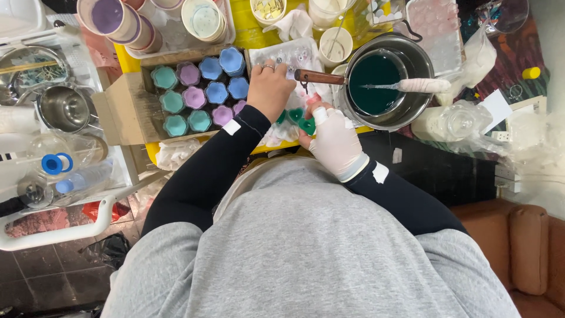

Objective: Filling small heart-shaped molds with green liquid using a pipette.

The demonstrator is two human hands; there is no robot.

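The gloved right hand (pixel 334 136) pinches a small green flower-shaped candle (pixel 306 125) near the bench edge, while the bare left hand (pixel 269 89), fingers curled (grip hidden), rests beside the cardboard box of pastel candles (pixel 200 94), seemingly steadying the work.

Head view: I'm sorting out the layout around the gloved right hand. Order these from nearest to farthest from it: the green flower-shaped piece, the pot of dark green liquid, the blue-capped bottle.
1. Green flower-shaped piece: at the fingertips of the right hand.
2. Pot of dark green liquid: up and to the right of the hand in the picture.
3. Blue-capped bottle: far left in the picture, beyond the box of candles.
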